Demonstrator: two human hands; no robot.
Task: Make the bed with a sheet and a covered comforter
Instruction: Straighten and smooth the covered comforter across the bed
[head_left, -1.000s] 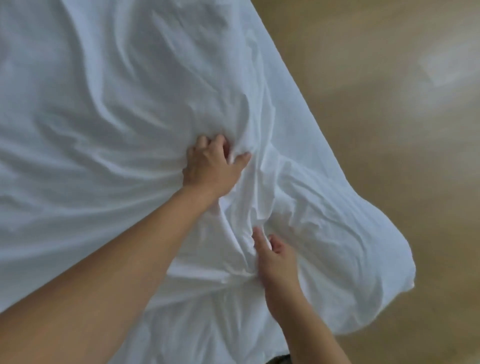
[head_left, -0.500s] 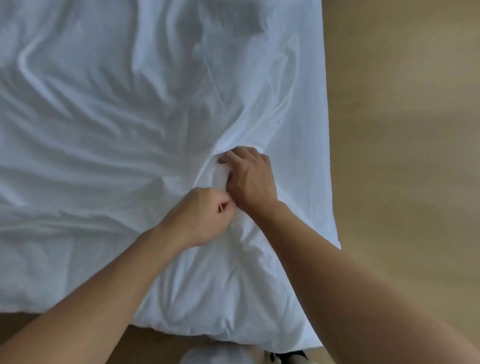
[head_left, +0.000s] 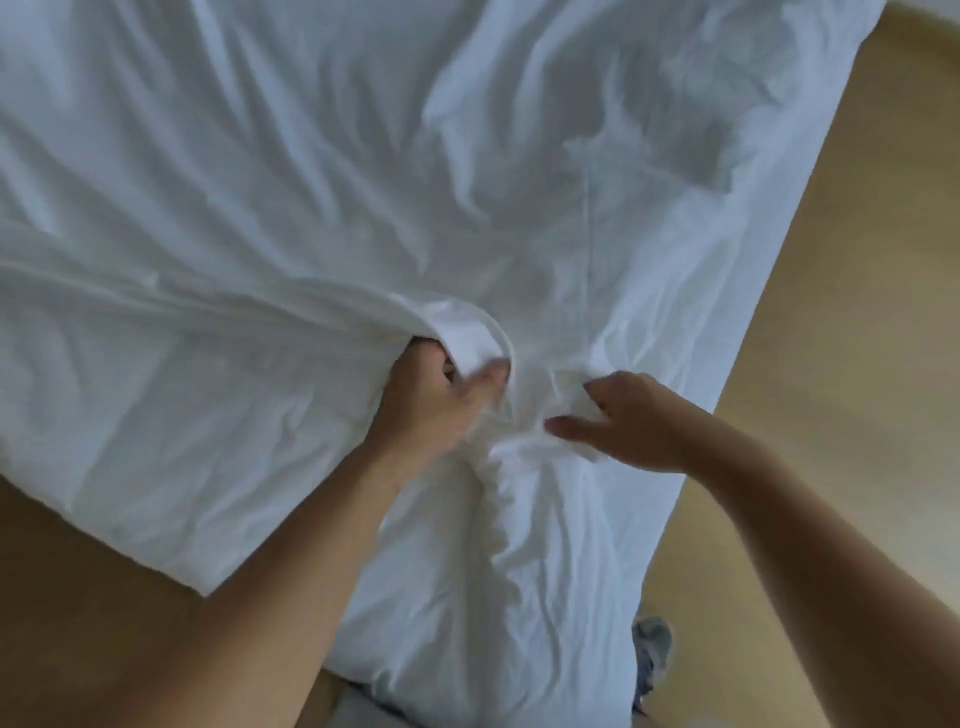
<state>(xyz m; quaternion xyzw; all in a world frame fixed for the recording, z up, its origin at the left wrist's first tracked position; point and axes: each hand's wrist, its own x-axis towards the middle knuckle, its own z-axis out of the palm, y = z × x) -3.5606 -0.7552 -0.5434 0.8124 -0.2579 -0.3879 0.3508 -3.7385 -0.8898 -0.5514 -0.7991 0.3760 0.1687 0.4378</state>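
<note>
A white covered comforter (head_left: 322, 171) lies crumpled across most of the view, full of folds. My left hand (head_left: 436, 400) grips a bunched fold of the white fabric, and a long ridge of cloth runs from it to the left. My right hand (head_left: 628, 421) sits just to the right of it, with thumb and fingers pinching a small wad of the same fabric. A gathered seam of cloth (head_left: 498, 514) runs down toward me between the two hands. The bed underneath is hidden by the fabric.
Tan wooden floor (head_left: 841, 322) shows along the right side and at the lower left (head_left: 78, 597). The fabric's right edge runs diagonally from the upper right to the bottom. A bit of blue-grey clothing (head_left: 649, 654) shows near the bottom edge.
My hands, which were touching half a second ago, have drawn apart. The left one now holds a bigger fold pulled leftward, and the view has tilted so the fabric's right edge slants.
</note>
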